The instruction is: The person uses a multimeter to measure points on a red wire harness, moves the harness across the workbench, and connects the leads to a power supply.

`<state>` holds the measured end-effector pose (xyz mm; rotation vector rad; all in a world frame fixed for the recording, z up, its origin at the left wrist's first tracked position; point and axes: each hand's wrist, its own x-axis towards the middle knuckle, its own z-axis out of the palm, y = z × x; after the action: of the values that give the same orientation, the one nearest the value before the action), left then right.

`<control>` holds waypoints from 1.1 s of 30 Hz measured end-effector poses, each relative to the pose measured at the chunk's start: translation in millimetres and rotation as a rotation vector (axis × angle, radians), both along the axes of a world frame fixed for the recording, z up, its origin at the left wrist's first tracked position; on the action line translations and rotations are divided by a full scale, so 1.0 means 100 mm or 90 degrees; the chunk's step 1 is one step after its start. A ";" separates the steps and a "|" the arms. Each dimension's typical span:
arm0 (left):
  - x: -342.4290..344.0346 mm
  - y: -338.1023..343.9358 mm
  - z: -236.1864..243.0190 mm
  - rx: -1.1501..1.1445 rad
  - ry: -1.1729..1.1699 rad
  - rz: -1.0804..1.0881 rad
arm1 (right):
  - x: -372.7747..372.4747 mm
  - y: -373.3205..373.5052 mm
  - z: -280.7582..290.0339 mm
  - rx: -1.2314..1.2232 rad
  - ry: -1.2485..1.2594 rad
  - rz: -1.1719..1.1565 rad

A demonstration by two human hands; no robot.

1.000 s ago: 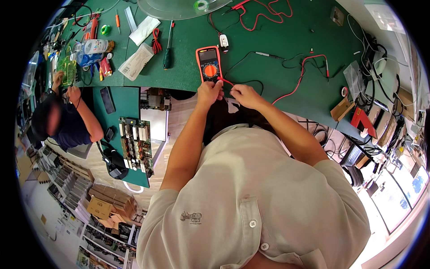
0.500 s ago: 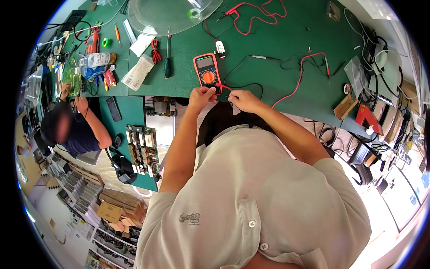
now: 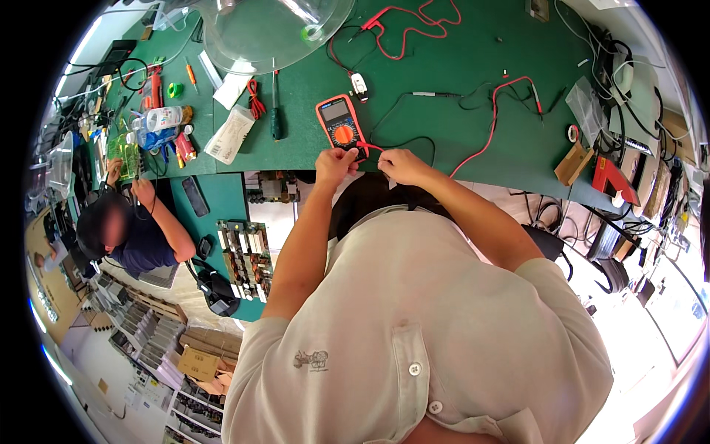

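An orange-framed multimeter (image 3: pixel 343 135) lies face up near the front edge of the green bench. My left hand (image 3: pixel 336 166) is closed at its lower edge, the thumb pressed against the fingers; whatever they pinch is hidden. From the meter's lower end a red test lead (image 3: pixel 372 146) runs a short way into my right hand (image 3: pixel 403 166), whose fingers are pinched round it. Beyond that hand, the lead continues over the bench to the right. A black test lead (image 3: pixel 414 138) also curves away from the meter. Behind the meter lies a small white device (image 3: pixel 359 85).
A green-handled screwdriver (image 3: pixel 276 126), a coiled red cable (image 3: pixel 256 102) and a white package (image 3: pixel 231 135) lie left of the meter. A clear dome-like cover (image 3: pixel 274 37) overhangs the back. On the left, a co-worker (image 3: pixel 140 233) handles a board. Cables and a cardboard box (image 3: pixel 574 164) crowd the right.
The whole view has shifted slightly, so the bench appears a little lower and turned. Both hands stay by the multimeter's lower end, with hardly any movement relative to it.
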<state>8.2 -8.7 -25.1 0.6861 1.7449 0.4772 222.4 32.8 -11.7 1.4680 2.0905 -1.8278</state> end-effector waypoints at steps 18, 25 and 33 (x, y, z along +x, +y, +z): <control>-0.31 -0.02 -0.09 0.193 0.149 0.044 | -0.29 -0.06 0.06 0.339 -0.118 -0.032; -0.36 0.13 -0.49 0.118 -0.010 0.058 | -0.45 -0.11 -0.06 0.295 -0.068 -0.078; -0.38 0.14 -0.24 0.091 -0.080 0.083 | -0.45 -0.16 -0.04 0.362 -0.043 -0.120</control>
<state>-29.7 5.0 -48.6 0.6307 1.6540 0.7256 177.0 16.6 -15.5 1.8548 2.6545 -1.2441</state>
